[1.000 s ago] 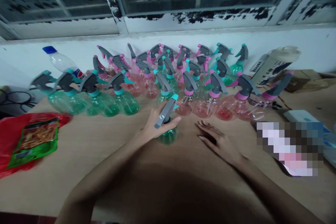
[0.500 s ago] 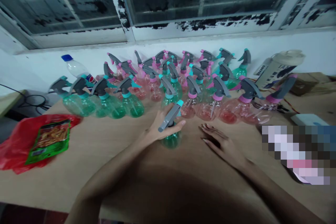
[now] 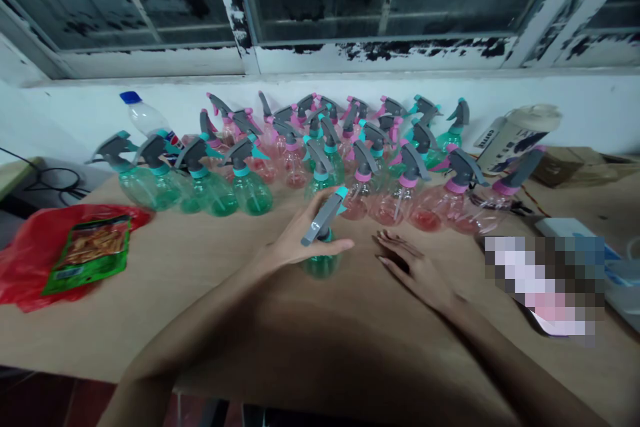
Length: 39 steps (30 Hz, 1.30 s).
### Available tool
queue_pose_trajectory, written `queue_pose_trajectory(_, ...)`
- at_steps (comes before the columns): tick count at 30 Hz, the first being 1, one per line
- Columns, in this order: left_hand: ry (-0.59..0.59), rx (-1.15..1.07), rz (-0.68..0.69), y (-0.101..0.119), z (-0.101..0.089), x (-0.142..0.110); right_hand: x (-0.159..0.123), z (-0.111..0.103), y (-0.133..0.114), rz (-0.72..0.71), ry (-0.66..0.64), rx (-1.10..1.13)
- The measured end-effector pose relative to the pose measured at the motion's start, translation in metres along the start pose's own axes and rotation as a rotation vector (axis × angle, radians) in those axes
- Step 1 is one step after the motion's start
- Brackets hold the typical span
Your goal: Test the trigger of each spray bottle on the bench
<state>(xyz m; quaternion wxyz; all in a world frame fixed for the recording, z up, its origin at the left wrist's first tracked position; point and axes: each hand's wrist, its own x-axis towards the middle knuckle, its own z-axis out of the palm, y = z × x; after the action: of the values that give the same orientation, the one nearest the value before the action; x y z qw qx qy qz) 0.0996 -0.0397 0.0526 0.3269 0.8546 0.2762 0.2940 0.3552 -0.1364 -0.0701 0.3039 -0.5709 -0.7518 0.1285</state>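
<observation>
A green spray bottle [image 3: 321, 265] with a grey trigger head and turquoise nozzle stands upright on the table in front of me. Around its neck is my left hand [image 3: 295, 240], thumb stretched out in front and fingers partly hidden behind; the hand looks loose and open. To the right, my right hand [image 3: 407, 265] rests on the tabletop with its fingers extended, holding nothing. Just behind the bottle run several more: green spray bottles [image 3: 253, 193] on the left and pink spray bottles [image 3: 390, 205] on the right.
A red plastic bag [image 3: 30, 240] with a green snack packet [image 3: 93, 257] lies at the left. Against the wall leans a blue-capped drink bottle [image 3: 145, 117]. A coffee-labelled container [image 3: 520, 137], a cardboard box [image 3: 570, 167] and a blurred-out phone-like object [image 3: 543, 293] are at the right.
My left thumb has spread slightly farther from the fingers around the green spray bottle. My right hand stays on the table. The view has shifted a little.
</observation>
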Motion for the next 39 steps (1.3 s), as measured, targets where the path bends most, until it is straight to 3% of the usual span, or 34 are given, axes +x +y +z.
queue_pose_trajectory(3,0.012,-0.022,0.019,-0.005,-0.004,-0.008,0.000,0.000,0.000,-0.009,0.006,0.001)
queue_pose_trajectory(9,0.049,0.112,-0.190,0.001,-0.007,-0.029,0.000,0.000,-0.001,-0.021,0.010,-0.003)
queue_pose_trajectory(13,0.084,0.158,-0.165,0.006,-0.009,-0.040,0.000,-0.001,-0.002,-0.016,0.016,0.004)
queue_pose_trajectory(16,0.156,0.230,-0.132,0.003,-0.020,-0.046,0.000,-0.002,-0.003,-0.011,0.012,0.003)
queue_pose_trajectory(19,0.224,0.250,-0.184,-0.009,-0.041,-0.049,0.000,-0.003,-0.004,-0.006,-0.002,-0.002)
queue_pose_trajectory(23,0.364,0.207,-0.315,-0.031,-0.068,-0.043,0.000,-0.001,-0.003,-0.005,0.006,-0.008)
queue_pose_trajectory(26,0.440,0.209,-0.378,-0.044,-0.078,-0.033,0.000,0.000,-0.002,-0.010,0.015,-0.004)
queue_pose_trajectory(39,0.487,0.108,-0.282,-0.096,-0.064,0.010,0.001,-0.001,-0.003,-0.013,0.022,0.002)
